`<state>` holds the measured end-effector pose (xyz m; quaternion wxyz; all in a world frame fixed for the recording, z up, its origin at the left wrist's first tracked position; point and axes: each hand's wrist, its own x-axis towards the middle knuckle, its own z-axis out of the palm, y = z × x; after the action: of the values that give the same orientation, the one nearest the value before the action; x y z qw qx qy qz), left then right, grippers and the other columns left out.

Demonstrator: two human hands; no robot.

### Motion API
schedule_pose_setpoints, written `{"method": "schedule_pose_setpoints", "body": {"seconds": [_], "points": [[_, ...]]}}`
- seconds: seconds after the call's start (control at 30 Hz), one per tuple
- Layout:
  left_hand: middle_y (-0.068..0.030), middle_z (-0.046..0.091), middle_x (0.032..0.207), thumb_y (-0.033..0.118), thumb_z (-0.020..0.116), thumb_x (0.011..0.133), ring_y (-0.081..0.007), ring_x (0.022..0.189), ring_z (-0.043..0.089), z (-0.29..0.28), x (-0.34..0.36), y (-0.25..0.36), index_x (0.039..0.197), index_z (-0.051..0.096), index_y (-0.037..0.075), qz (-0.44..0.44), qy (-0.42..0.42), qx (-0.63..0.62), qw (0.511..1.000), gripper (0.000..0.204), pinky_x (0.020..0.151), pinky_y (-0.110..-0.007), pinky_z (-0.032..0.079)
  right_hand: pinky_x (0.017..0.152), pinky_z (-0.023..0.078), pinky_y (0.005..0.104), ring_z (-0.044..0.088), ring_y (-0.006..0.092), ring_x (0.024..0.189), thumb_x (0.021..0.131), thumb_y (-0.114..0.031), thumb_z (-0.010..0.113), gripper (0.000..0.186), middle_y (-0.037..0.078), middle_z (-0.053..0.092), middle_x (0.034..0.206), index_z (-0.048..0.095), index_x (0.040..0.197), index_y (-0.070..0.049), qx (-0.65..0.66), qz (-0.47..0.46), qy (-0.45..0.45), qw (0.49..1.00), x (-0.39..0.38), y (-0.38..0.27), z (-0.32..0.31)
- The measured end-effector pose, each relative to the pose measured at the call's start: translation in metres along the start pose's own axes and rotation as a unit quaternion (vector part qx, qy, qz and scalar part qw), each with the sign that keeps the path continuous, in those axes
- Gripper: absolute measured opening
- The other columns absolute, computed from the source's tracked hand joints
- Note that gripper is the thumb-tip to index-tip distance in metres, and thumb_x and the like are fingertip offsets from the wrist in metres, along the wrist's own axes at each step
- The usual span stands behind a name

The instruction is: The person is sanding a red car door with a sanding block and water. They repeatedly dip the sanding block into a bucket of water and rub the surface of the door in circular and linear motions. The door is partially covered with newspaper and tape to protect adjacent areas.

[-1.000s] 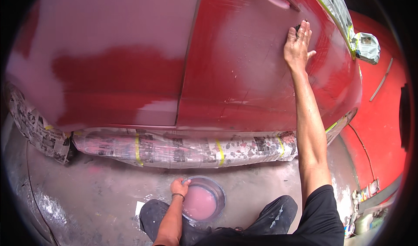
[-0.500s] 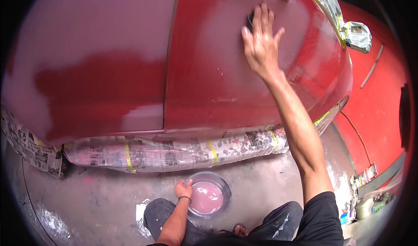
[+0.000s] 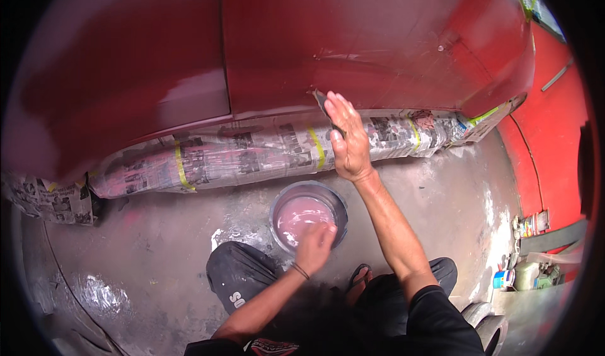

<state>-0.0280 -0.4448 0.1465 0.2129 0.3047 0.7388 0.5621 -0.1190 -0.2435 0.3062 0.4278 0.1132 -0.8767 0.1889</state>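
Observation:
My right hand [image 3: 346,135] holds a thin dark pad [image 3: 320,100] behind its straightened fingers, at the lower edge of the red car door [image 3: 384,40], which has dull pinkish scuffed patches. Below it, newspaper with yellow tape strips [image 3: 246,148] wraps the sill. My left hand [image 3: 316,242] is curled over the grey basin [image 3: 280,198] of milky pink liquid on the floor; what its fingers hold, if anything, I cannot make out.
A red panel [image 3: 548,141] stands at the right, with a cord down it. Cans [image 3: 504,279] and a pale jug [image 3: 525,275] sit by its foot. Tires [image 3: 488,331] lie at lower right. My knees are either side below.
My right hand has moved from high on the door down to its lower edge. My left hand has left the basin's rim and is over the liquid. The view has tilted downward.

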Motion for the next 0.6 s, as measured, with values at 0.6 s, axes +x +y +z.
{"method": "schedule_pose_setpoints", "body": {"seconds": [0.6], "points": [[-0.0165,0.062,0.127,0.047,0.045,0.109,-0.0247,0.109,0.063,0.033,-0.005,-0.078,0.149,0.042,0.001,-0.404,0.086,-0.536,0.737,0.062,0.099,-0.038,0.052,0.107,0.047,0.0478,0.064,0.0406,0.121,0.105,-0.034,0.038,0.051,0.028,0.067,0.126,0.071,0.121,0.001,0.029,0.294,-0.652,0.698,-0.294,0.032,0.134]]}}
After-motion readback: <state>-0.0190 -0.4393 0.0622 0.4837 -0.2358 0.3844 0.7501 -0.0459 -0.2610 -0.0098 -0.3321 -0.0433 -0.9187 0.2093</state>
